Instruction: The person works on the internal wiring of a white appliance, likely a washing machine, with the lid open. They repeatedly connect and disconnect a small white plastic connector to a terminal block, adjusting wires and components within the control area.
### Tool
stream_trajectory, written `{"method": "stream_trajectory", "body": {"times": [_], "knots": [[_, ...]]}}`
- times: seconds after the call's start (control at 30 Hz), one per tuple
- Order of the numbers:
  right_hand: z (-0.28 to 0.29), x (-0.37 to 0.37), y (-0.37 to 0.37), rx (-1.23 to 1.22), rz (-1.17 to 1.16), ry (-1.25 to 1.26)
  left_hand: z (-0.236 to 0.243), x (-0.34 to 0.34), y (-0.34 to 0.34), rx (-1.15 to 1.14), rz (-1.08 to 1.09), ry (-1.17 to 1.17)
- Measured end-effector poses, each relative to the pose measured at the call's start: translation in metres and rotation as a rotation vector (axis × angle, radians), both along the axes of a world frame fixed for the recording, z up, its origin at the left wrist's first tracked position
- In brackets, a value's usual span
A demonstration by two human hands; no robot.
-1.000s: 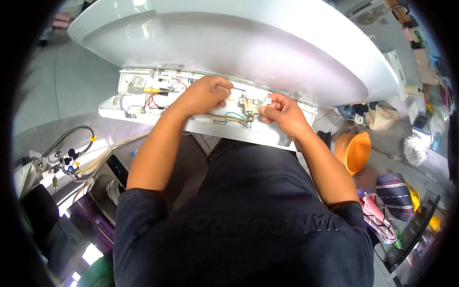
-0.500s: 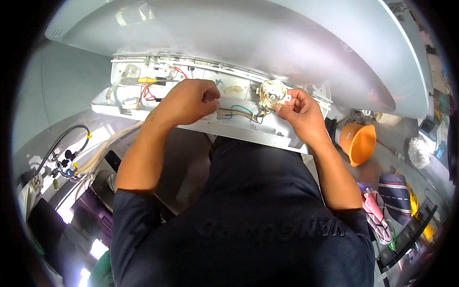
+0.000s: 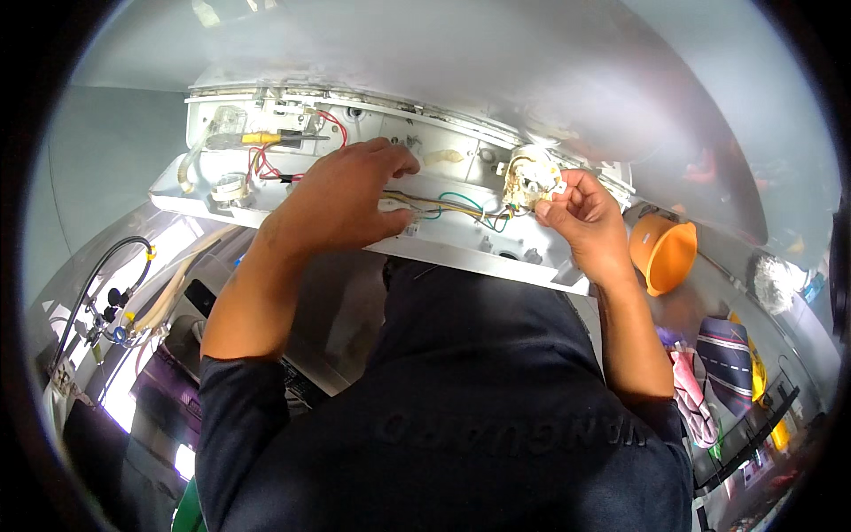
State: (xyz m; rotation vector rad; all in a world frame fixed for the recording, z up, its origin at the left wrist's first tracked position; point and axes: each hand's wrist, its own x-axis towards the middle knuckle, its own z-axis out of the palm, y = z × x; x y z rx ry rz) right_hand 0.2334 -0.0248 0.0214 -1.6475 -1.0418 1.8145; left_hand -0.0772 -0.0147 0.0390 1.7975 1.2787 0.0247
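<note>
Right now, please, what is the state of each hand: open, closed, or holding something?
Left hand: open, nothing visible in its grip.
Right hand: closed, holding the off-white part by its edge.

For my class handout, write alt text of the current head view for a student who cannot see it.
A person's right hand pinches an off-white part at the right of a long white housing, while the open left hand is over its middle. A yellow-and-black tool lies toward its left end; an orange container is at far right.
</note>
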Motion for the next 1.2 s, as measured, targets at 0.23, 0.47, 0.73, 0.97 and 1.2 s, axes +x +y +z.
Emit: {"method": "stream_trajectory", "body": {"times": [0.23, 0.47, 0.73, 0.97, 1.2], "knots": [[-0.001, 0.001, -0.002, -0.007, -0.019, 0.021, -0.004, -0.002, -0.001, 0.053, -0.018, -0.022], [-0.003, 0.002, 0.0, -0.086, -0.003, 0.012, -0.008, 0.01, 0.003, 0.021, 0.04, -0.131], [-0.011, 0.004, 0.003, -0.093, 0.099, 0.018, -0.021, 0.055, 0.01, 0.012, 0.185, -0.375], [-0.017, 0.008, 0.003, -0.065, 0.072, 0.079, -0.021, 0.068, 0.005, 0.141, 0.096, -0.393], [-0.02, 0.008, 0.006, -0.076, 0.085, 0.081, -0.017, 0.08, -0.004, 0.346, 0.042, -0.352]]}}
